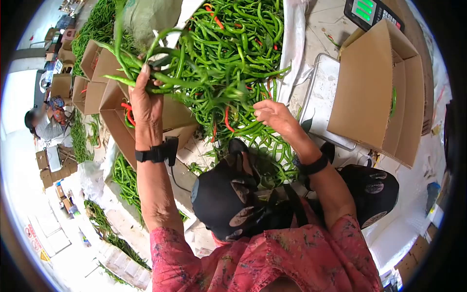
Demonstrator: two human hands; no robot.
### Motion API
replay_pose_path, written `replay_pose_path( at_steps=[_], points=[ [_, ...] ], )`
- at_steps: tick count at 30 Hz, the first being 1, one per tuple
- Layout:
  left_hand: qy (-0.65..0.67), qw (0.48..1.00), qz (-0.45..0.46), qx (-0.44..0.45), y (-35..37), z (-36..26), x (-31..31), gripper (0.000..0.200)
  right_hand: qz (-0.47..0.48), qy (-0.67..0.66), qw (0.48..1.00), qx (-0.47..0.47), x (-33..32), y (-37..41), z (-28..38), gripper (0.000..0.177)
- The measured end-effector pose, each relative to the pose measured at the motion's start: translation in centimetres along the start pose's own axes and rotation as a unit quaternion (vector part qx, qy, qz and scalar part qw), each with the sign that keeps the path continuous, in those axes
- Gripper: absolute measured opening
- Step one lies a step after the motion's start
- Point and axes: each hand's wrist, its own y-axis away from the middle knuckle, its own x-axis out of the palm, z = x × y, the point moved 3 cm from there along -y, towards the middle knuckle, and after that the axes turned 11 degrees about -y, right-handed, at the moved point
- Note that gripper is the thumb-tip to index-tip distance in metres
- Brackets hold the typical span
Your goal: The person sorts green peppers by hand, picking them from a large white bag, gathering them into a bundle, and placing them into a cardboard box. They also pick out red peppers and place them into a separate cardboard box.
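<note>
My left hand (146,100) is raised at the left side of the pepper pile and closed around a bunch of long green chili peppers (127,62), which stick out past the thumb and fingers. To the right, my right hand (275,118) is over the near side of the heap of green chili peppers (238,39), its fingers loosely bent and a little apart, with nothing visible in them. Between the two hands some green peppers are smeared by motion. A few red peppers (228,119) lie among the green ones.
An open cardboard box (121,117) stands below my left hand. At right, another cardboard box (362,87) rests on a scale platform (318,92), with a lit display (365,10) behind. A filled sack (151,19) is at the back. Another person (46,121) sits far left.
</note>
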Motion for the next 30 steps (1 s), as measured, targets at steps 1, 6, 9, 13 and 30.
replay_pose_path(
  at_steps=[1, 6, 9, 13, 30],
  points=[
    [0.014, 1.0, 0.01, 0.0, -0.2, -0.3, -0.2, 0.032, 0.009, -0.04, 0.999, 0.004, 0.3, 0.5, 0.7, 0.039],
    [0.139, 0.987, 0.072, -0.032, 2.1, -2.9, 2.4, 0.037, 0.029, -0.05, 0.998, -0.007, 1.4, 2.7, 3.4, 0.051],
    [0.168, 0.978, 0.12, -0.034, 4.3, -4.8, 4.6, 0.04, 0.014, -0.059, 0.998, -0.028, 1.5, 3.6, 4.3, 0.05],
    [0.21, 0.959, 0.175, -0.078, 7.3, -6.5, 7.3, 0.044, -0.055, -0.063, 0.992, -0.094, 1.7, 4.9, 7.8, 0.038],
    [0.132, 0.912, 0.239, -0.306, 21.7, -1.4, 15.4, 0.067, 0.091, -0.234, 0.966, -0.055, 1.8, 14.5, 15.1, 0.028]
  ],
)
